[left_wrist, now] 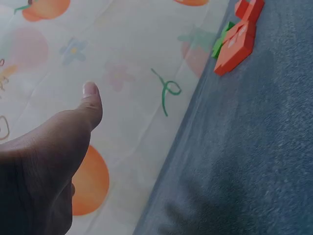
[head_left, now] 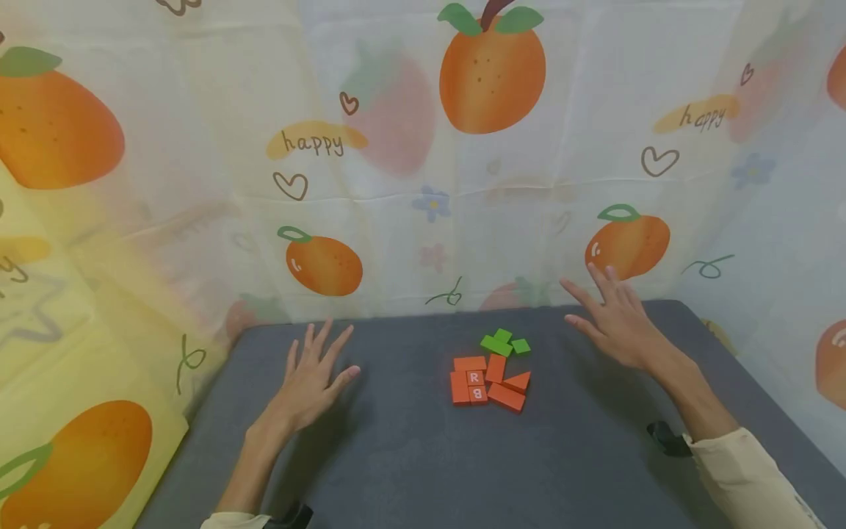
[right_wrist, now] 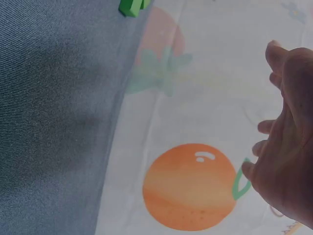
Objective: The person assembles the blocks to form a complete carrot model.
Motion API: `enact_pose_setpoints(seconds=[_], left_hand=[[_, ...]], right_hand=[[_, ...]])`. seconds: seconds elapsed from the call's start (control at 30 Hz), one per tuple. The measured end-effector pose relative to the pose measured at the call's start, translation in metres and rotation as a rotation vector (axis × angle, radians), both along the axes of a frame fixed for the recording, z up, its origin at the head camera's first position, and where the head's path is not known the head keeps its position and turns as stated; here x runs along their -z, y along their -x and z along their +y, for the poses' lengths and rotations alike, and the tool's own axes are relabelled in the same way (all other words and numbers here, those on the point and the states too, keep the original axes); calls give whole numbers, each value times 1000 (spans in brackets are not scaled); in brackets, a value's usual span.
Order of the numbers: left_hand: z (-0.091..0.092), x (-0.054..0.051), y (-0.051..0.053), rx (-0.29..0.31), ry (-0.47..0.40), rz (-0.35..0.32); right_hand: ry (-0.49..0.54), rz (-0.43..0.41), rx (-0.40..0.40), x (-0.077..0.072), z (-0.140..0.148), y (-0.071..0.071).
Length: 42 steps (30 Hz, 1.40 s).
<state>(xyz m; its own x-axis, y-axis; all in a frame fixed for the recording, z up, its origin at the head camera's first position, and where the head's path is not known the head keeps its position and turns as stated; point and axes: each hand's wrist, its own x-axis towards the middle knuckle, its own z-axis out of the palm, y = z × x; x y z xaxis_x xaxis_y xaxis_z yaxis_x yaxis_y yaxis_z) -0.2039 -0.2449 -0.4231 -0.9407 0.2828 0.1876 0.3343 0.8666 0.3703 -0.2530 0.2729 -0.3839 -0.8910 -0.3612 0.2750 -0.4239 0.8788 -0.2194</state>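
Observation:
Several orange-red blocks lie grouped on the dark table, two of them with the white letters R and B. Just behind them sit a few green blocks. Left of the group, the left hand hovers with spread fingers, holding nothing; the left wrist view shows this hand with its thumb up and the red blocks at the top right. On the other side, the right hand is raised with fingers spread and empty. In the right wrist view that hand is apart from a green block.
A dark grey table spreads beneath both arms. Behind it hangs a pale cloth printed with oranges, hearts and words, and a yellowish cloth part stands along the left side. Dark bands are at both wrists.

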Motion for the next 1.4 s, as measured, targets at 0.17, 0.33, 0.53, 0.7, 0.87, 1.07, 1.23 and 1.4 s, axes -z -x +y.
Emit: enact_pose_setpoints(seconds=[0.17,0.33,0.53,0.7,0.87,1.07,1.23,1.4], left_hand=[[12,8,-6,48,-14,-20],[36,18,-13,111,-29,-76],[73,26,-19,237,3,-204],[103,33,-20,355,36,-308],[125,41,-14,383,97,-326],[142,54,-13,362,166,-309],[144,52,-20,326,199,-270],[141,40,-26,334,196,-141]], right_hand=[[0,-6,-41,-3,-2,-7],[18,52,-121,0,-10,-20],[5,159,-269,10,-31,-37],[-6,95,-370,18,-51,-47],[-41,-66,-439,31,-67,-55],[-89,-201,-504,55,-79,-61],[-142,-365,-494,61,-81,-68],[-60,-400,-486,58,-78,-69]])
